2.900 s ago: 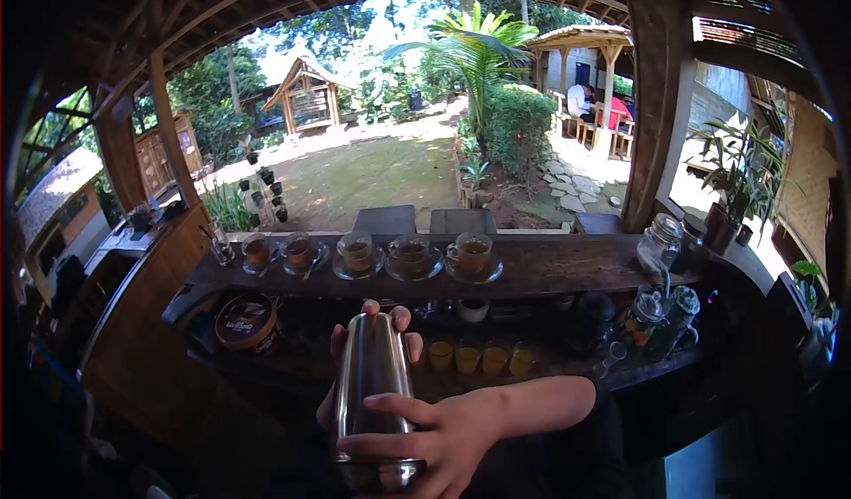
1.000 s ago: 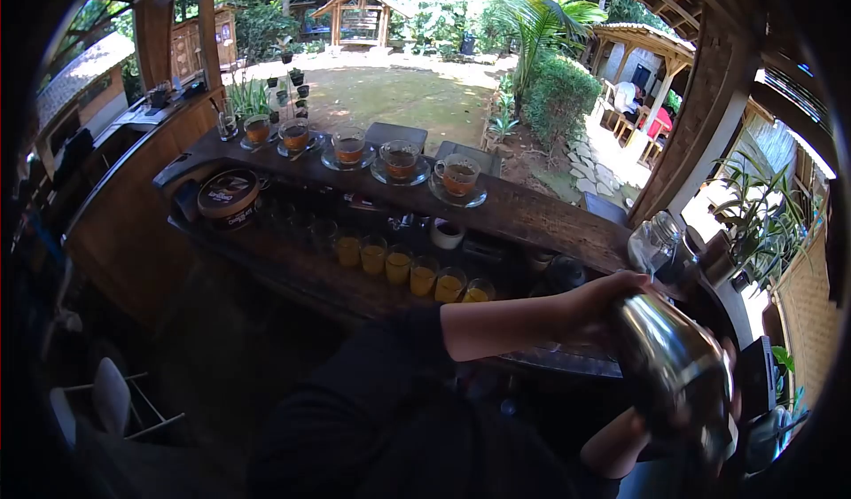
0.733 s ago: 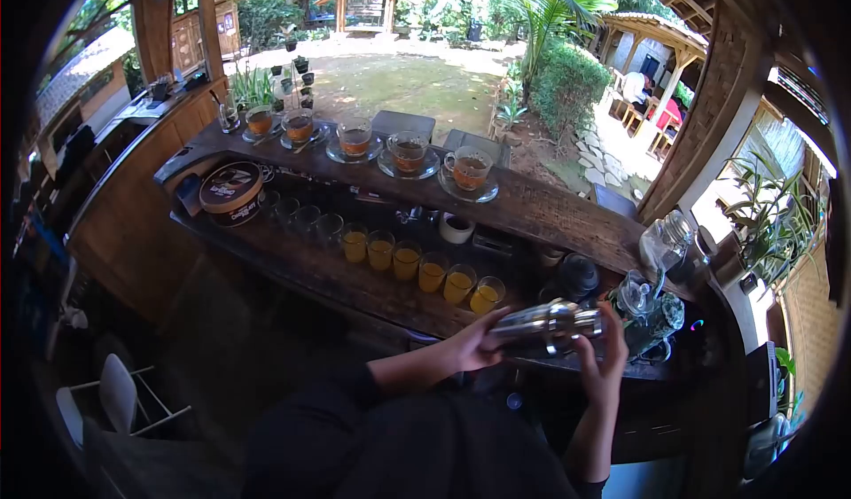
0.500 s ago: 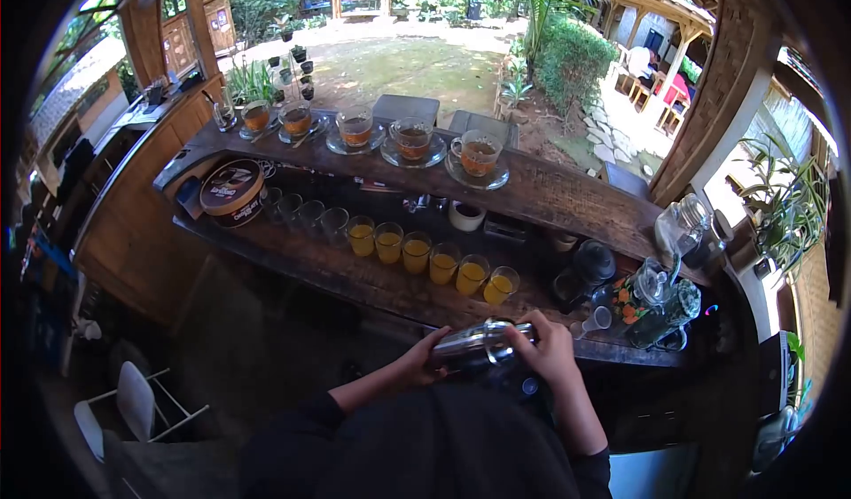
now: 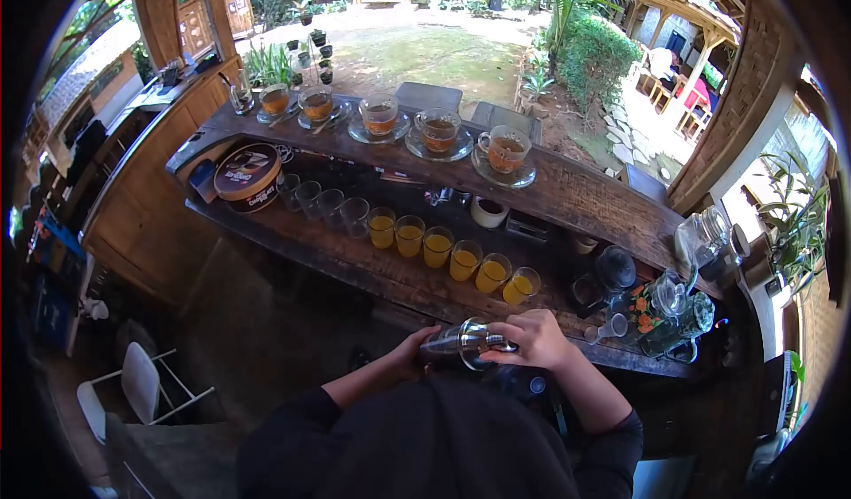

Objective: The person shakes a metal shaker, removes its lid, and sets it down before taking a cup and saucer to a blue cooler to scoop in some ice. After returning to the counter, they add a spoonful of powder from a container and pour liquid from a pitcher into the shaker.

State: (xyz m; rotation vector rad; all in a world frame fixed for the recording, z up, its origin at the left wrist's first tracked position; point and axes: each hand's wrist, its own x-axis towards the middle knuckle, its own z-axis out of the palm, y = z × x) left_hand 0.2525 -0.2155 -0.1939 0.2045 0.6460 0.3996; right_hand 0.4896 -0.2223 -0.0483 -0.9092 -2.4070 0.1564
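A shiny metal cocktail shaker [image 5: 448,346] lies tilted on its side in the air, close to my body and below the counter's front edge. My left hand [image 5: 410,354] is wrapped round its base end. On its top end, my right hand [image 5: 535,338] has its fingers closed round the cap; the fingertips are partly hidden. Just beyond the shaker, a slanting row of glasses of orange-yellow drink [image 5: 438,249] stands on the lower counter [image 5: 372,277]. The nearest of them is a little above my right hand.
Several glass cups of brown tea [image 5: 439,131] sit on saucers along the upper ledge [image 5: 576,189]. Empty glasses [image 5: 330,205] and a round chocolate tub [image 5: 247,177] stand left. Glass jars [image 5: 669,295], a dark lidded pot [image 5: 614,270] and a small clear cup [image 5: 613,326] are right.
My right hand has turned over the shaker's top, its back now facing up more. The view has shifted, so the counter sits slightly further right and lower.
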